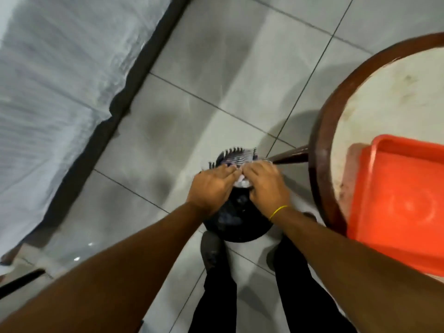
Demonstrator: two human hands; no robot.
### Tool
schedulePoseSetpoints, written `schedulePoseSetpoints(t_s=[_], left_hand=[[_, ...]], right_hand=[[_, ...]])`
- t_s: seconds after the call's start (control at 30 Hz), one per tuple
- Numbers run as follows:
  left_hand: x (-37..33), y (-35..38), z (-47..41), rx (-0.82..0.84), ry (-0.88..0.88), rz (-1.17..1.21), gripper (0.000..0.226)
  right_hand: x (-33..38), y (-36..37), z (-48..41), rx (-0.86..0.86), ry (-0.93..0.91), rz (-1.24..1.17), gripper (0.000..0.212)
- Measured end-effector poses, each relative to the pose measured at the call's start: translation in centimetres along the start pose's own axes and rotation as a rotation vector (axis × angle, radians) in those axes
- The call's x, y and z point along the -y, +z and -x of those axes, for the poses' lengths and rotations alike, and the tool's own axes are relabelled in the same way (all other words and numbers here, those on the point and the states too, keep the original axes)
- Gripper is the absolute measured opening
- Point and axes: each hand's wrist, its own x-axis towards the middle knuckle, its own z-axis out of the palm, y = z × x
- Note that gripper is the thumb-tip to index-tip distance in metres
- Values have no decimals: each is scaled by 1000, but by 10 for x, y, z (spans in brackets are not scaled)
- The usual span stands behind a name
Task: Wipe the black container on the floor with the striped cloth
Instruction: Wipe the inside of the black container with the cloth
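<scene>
A round black container [236, 227] stands on the grey tiled floor just ahead of my feet. The striped cloth [236, 161], white with dark stripes, lies bunched over the container's far rim, its fringed edge sticking out beyond my fingers. My left hand [211, 188] and my right hand [268, 187] are side by side above the container, both with fingers closed on the cloth. My hands hide most of the cloth and the container's far part. A yellow band circles my right wrist.
A round table [324, 140] with a dark brown rim stands at the right, an orange tray [396, 203] on it. One table leg [290, 156] reaches the floor beside the cloth. A grey wall with dark skirting [101, 140] runs along the left. My legs [252, 296] are below.
</scene>
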Motion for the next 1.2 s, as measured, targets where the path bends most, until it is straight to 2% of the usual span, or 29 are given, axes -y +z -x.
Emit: schedulePoseSetpoints(t_s=[0.07,0.17,0.27,0.37,0.43,0.53,0.6,0.67,0.77,0.87,1.0,1.1,1.17,1.2], left_hand=[[-3,48,45,153,-12,49,46],[-12,99,94,313,-68,69,46],[-13,113,109,255,-125,150,49],[-5,108,107,62,-195,233,44],[10,102,91,-81,-404,279,41],[37,98,54,-249,-906,411,37],[60,103,28,-198,-1173,596,42],[85,114,6,-35,-1308,743,49],[108,129,-19,204,-1146,689,60],[114,142,-33,307,-1001,611,60],[116,150,-33,300,-958,580,42],[115,154,-27,251,-923,543,40],[115,154,-25,214,-923,496,38],[116,154,-24,195,-934,483,37]], right_hand=[[-9,52,32,85,-12,33,52],[-17,102,75,287,29,125,81],[-20,113,86,290,54,126,92],[-16,105,67,116,55,80,76],[-10,103,46,-8,69,78,70],[7,118,17,-35,116,150,74],[15,138,6,22,126,228,80],[20,159,-1,29,124,272,82],[21,176,-7,-53,151,276,77],[16,183,-4,-109,135,272,68],[6,188,4,-113,69,282,66],[-9,189,15,-101,-17,318,74],[-20,186,21,-116,33,326,79],[-23,185,24,-139,123,323,80]])
